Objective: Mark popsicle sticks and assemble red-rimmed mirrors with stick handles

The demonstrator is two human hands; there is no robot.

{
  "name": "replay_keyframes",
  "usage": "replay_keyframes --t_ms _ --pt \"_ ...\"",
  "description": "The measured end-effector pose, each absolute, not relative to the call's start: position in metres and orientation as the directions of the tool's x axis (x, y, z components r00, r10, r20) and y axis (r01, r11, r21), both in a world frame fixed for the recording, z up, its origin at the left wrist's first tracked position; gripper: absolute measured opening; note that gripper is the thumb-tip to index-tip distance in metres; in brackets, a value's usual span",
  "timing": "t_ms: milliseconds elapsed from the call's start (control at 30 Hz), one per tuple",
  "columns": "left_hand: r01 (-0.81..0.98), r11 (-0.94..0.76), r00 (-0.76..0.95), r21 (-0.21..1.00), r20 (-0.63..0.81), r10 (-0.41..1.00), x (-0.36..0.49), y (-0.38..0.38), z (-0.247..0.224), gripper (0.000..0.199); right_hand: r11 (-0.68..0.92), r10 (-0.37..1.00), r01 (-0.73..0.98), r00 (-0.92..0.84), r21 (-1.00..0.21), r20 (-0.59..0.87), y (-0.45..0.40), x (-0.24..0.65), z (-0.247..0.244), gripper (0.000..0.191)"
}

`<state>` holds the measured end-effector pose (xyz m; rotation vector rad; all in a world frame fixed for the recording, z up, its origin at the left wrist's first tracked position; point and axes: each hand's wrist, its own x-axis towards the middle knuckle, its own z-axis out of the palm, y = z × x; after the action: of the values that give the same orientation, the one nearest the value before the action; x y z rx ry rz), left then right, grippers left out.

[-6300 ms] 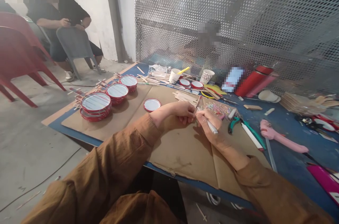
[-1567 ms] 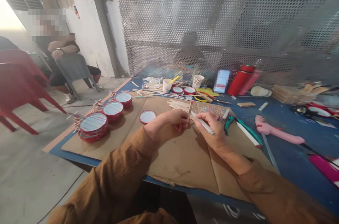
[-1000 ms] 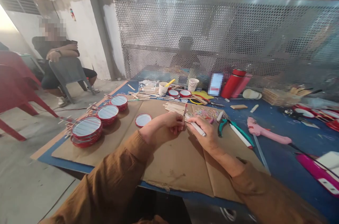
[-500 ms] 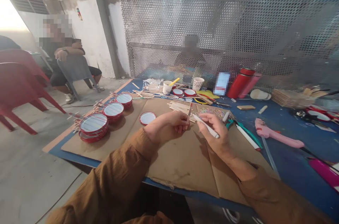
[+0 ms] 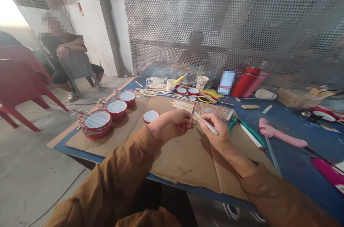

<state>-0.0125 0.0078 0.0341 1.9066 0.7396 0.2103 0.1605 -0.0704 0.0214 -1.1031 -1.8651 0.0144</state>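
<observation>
My left hand [image 5: 182, 122] is closed round a thin wooden stick [image 5: 192, 110], which stands up out of the fingers with a reddish mark near its top. In my right hand [image 5: 216, 126] a white marker pen [image 5: 209, 125] lies between thumb and fingers, its tip pointing at the stick. Beyond the hands lies a pile of wooden sticks [image 5: 180, 104]. Left of my left hand is a round red-rimmed lid [image 5: 150, 116] on the cardboard [image 5: 185, 169]. Red-rimmed discs with sticks [image 5: 97, 119] stand in stacks along the table's left side.
Green-handled pliers [image 5: 233, 124], a white marker with a red end [image 5: 251, 136] and a pink glue gun [image 5: 281, 136] lie at right. Paper cups [image 5: 202, 82], a phone [image 5: 226, 82] and a red flask [image 5: 245, 82] stand before a perforated metal screen [image 5: 166, 23]. A person sits at far left.
The marker in my right hand has tilted and its tip has come closer to the stick. My right fingers have closed more around it. The view has shifted slightly.
</observation>
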Motion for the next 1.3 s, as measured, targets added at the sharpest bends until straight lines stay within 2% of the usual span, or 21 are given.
replay_keyframes --t_ms 933,1300 --pt "0.402 -0.298 0.793 0.866 -0.167 0.586 -0.0134 0.0059 0.0364 0.011 0.614 0.687 0.692 -0.230 -0.381 0.690 -0.0678 0.1606 0.0191 0.007" --pt "0.403 -0.282 0.791 0.870 -0.177 0.586 -0.0141 0.0083 0.0338 0.012 0.617 0.703 0.679 -0.247 -0.399 0.666 -0.0705 0.1571 0.0211 0.007"
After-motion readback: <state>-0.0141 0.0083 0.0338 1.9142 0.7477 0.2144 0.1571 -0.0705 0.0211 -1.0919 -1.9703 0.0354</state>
